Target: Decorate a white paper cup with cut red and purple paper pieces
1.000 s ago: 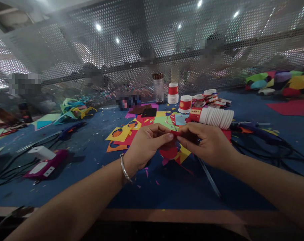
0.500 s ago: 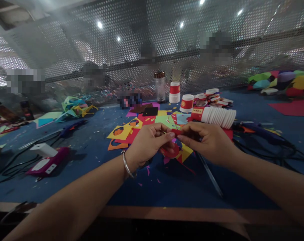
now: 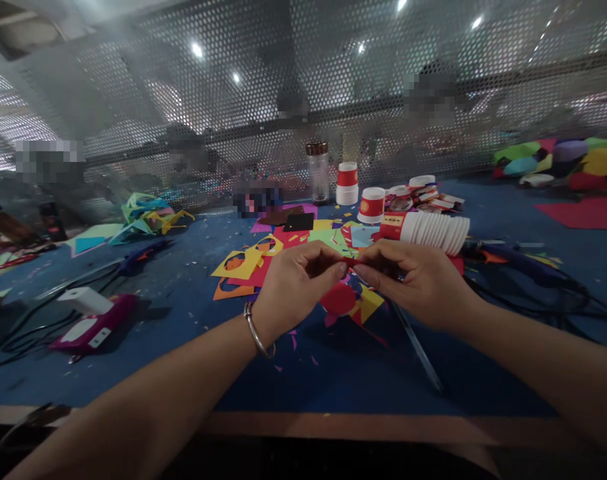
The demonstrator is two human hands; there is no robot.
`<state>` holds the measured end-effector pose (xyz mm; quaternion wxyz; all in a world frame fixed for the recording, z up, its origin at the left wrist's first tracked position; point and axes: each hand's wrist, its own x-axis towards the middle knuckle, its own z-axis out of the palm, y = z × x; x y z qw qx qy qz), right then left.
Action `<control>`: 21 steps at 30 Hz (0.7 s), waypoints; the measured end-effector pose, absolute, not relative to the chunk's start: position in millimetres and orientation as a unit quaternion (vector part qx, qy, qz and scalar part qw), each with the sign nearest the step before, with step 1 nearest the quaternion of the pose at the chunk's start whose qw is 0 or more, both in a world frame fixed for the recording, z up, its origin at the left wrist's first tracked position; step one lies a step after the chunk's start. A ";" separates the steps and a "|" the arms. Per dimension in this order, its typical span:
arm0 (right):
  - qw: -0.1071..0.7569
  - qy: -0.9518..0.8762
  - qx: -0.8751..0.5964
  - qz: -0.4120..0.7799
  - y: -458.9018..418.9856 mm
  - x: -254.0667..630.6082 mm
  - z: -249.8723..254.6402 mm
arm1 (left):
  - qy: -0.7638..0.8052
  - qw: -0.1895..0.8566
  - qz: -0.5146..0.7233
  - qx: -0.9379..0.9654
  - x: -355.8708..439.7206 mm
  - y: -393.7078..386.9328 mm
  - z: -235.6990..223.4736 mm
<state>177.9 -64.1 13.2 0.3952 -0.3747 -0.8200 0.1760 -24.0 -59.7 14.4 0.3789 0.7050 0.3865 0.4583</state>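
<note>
Pinching this small red piece (image 3: 351, 262) between both hands' fingers (image 3: 339, 268), I judge it light, flimsy, easily creased; edges suit my grip.

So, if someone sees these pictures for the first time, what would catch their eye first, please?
Probably the left hand and right hand, meeting near the centre with a small red piece at their fingertips. Bright cut paper spreads beyond them on the blue table. A stack of paper cups lies sideways behind the right hand, and a magenta box sits at the left.
</note>
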 end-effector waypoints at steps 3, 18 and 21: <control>0.401 -0.820 -0.373 0.166 -65.4 177.9 14.1 | 0.388 0.309 0.469 0.731 -22.5 -63.3 15.4; 0.416 -0.828 -0.344 0.151 -67.7 175.5 16.0 | 0.372 0.356 0.493 0.702 -19.1 -70.2 15.4; 0.411 -0.828 -0.347 0.156 -67.9 175.2 16.1 | 0.374 0.355 0.493 0.700 -18.0 -70.8 15.7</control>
